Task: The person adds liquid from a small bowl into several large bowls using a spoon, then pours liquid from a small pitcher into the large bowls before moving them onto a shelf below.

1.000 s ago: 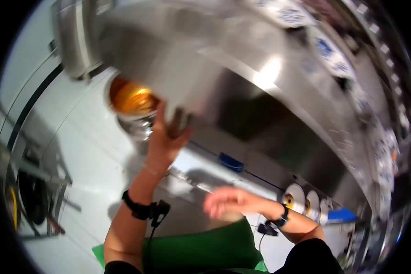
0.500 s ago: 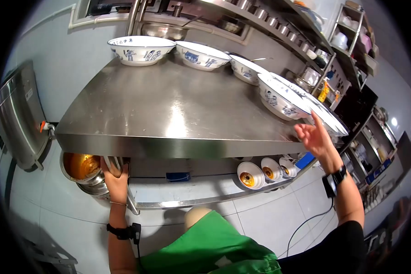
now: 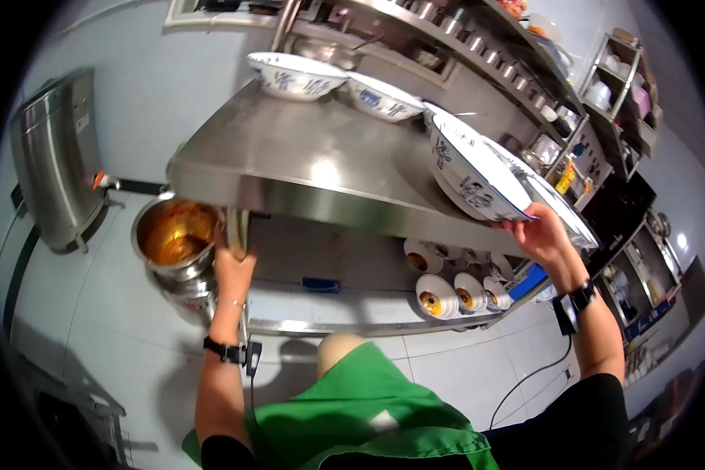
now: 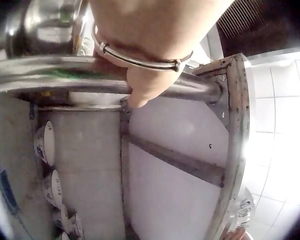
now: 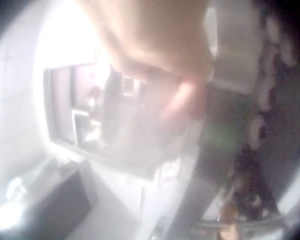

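Observation:
My left hand (image 3: pixel 233 270) grips the round metal leg (image 4: pixel 35 75) of the steel table (image 3: pixel 313 145) below its top, with the thumb curled against the leg in the left wrist view. Beside this hand, on the left, stands a steel pot (image 3: pixel 150 262) with orange-red residue inside. At the table's right front edge my right hand (image 3: pixel 547 235) pinches the rim of a large white bowl (image 3: pixel 466 184) with blue figures. This bowl leans steeply, overlapping another large bowl (image 3: pixel 560 207) behind it. The right wrist view is washed out and blurred.
More patterned bowls (image 3: pixel 294 82) line the back of the tabletop. On the lower shelf (image 3: pixel 345 313), small bowls (image 3: pixel 436 298) with orange-brown contents stand at the right. A steel tank (image 3: pixel 59 160) with an orange-handled tap is at the left. Metal racks (image 3: pixel 603 117) rise at the right.
The view has swung up from the floor to the tabletop. My right hand has taken hold of the bowl's rim, and the bowl has tipped. My left hand has stayed at the table leg.

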